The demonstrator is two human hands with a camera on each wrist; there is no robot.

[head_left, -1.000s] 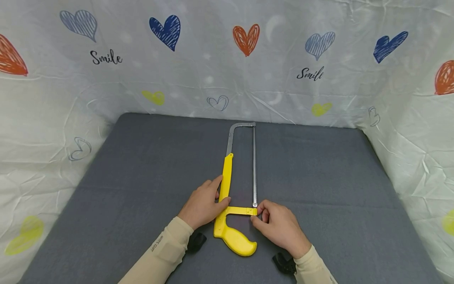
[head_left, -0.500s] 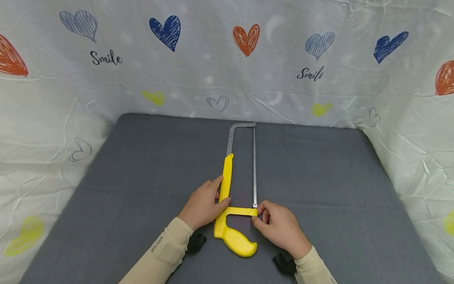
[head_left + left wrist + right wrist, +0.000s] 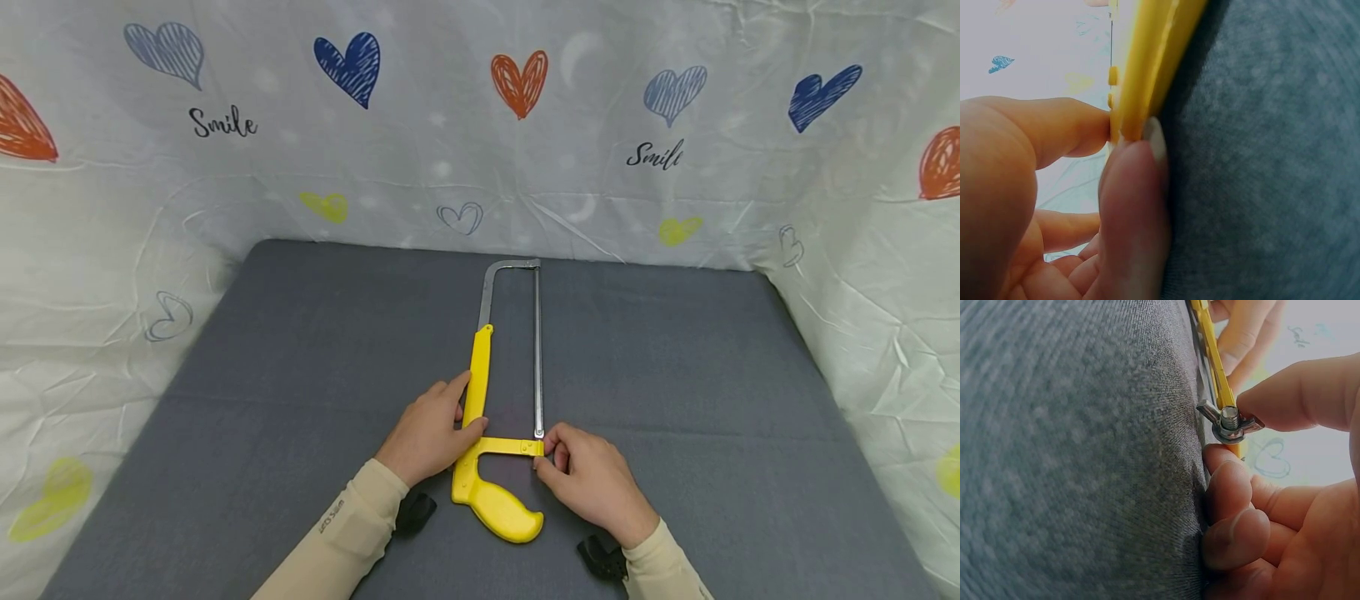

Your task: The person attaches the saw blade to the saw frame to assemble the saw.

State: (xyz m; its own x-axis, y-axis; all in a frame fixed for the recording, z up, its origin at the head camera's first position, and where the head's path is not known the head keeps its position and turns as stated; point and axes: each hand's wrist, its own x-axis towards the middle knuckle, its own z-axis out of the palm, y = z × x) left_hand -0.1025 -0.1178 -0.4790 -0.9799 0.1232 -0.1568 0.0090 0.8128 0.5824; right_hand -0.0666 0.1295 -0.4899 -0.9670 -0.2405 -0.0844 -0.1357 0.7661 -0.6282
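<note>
A hacksaw with a yellow handle and frame (image 3: 480,367) lies flat on the grey cloth, its grip toward the person. Its silver blade (image 3: 538,350) runs along the right side. My left hand (image 3: 426,440) grips the yellow frame above the grip, thumb on top and fingers at the outer side. At the near end of the blade my right hand (image 3: 592,475) pinches a metal wing nut (image 3: 1230,428) on a threaded bolt. In the right wrist view the thumb touches one wing, and the other fingers curl below the nut.
Grey cloth (image 3: 675,358) covers the table. Behind and beside it hangs a white curtain (image 3: 420,150) printed with hearts and "Smile". Black wrist devices (image 3: 602,557) sit under both wrists.
My right thumb has shifted slightly right and toward the person at the wing nut. The left hand and the hacksaw have stayed in place.
</note>
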